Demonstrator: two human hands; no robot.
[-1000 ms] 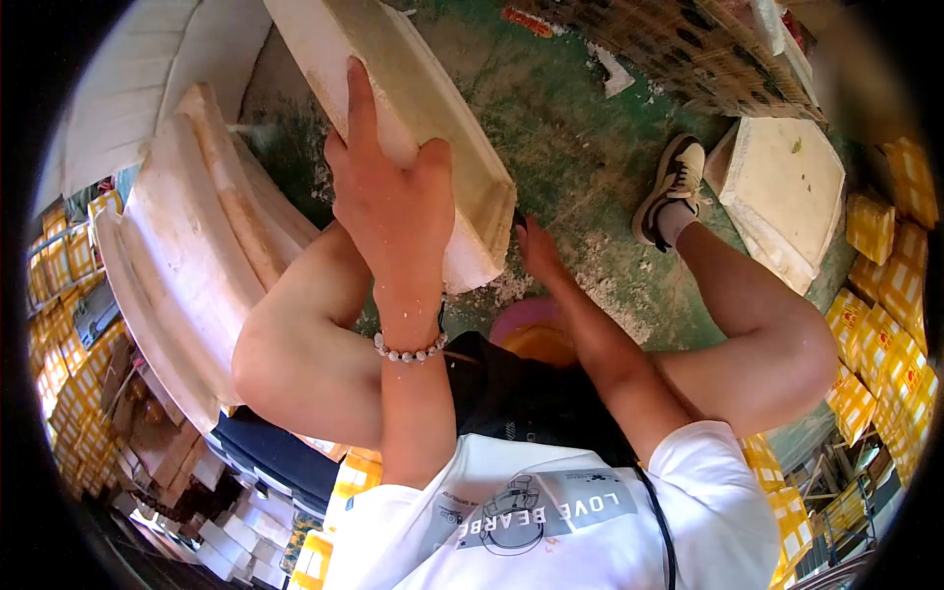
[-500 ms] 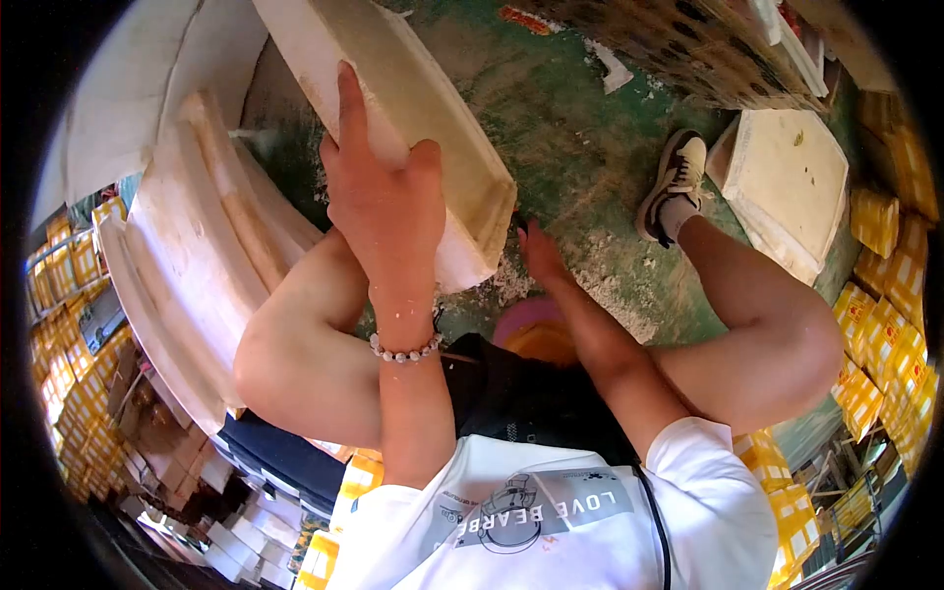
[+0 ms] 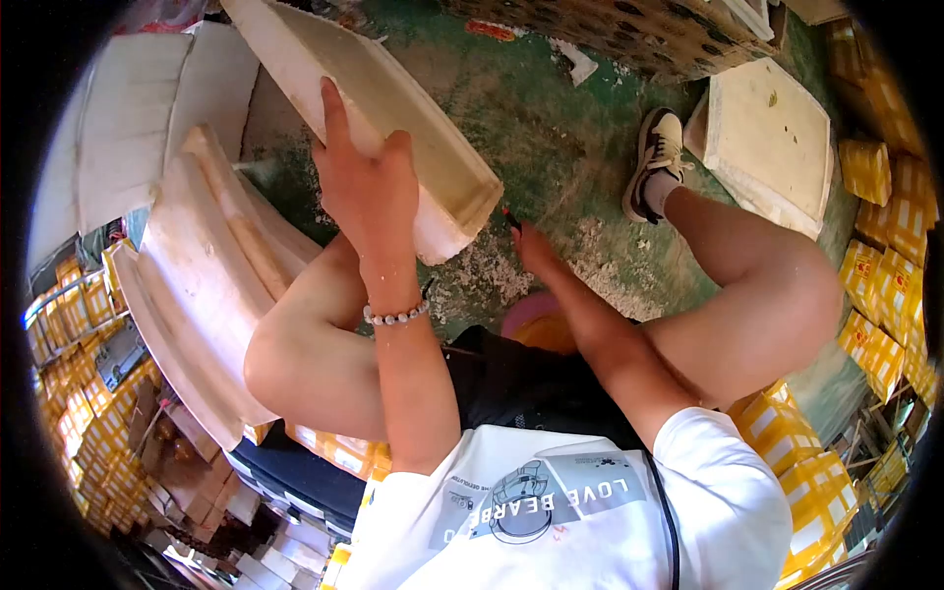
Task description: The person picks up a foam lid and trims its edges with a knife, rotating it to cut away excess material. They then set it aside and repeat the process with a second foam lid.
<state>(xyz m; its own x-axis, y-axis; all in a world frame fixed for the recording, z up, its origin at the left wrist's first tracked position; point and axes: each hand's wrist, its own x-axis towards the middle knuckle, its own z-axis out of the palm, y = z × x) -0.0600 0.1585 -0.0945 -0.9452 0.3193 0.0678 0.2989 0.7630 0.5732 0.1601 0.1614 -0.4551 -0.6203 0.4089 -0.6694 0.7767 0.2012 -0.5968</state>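
Observation:
My left hand [image 3: 369, 202] grips the near side of a shallow white foam box lid [image 3: 393, 93], tilted on its edge in front of me. The index finger lies stretched along its outer wall and the thumb reaches toward the rim; the other fingers are folded or hidden. Close to the lid's right-hand corner, my right hand [image 3: 534, 248] is closed around a slim dark tool with a red tip [image 3: 512, 220]. Its kind is too small to make out. The tool's tip is just apart from the lid.
White foam pieces [image 3: 202, 261] lean by my left knee. Another foam lid [image 3: 767, 138] lies beyond my right shoe [image 3: 657, 162]. Foam crumbs [image 3: 600, 275] litter the green floor [image 3: 560, 147]. A pink-rimmed round object [image 3: 536, 320] sits between my legs. Yellow taped boxes [image 3: 880, 285] are stacked on the right.
The view has shifted slightly. My right hand has turned so that the tool's red tip shows more clearly. My left hand keeps its hold on the lid.

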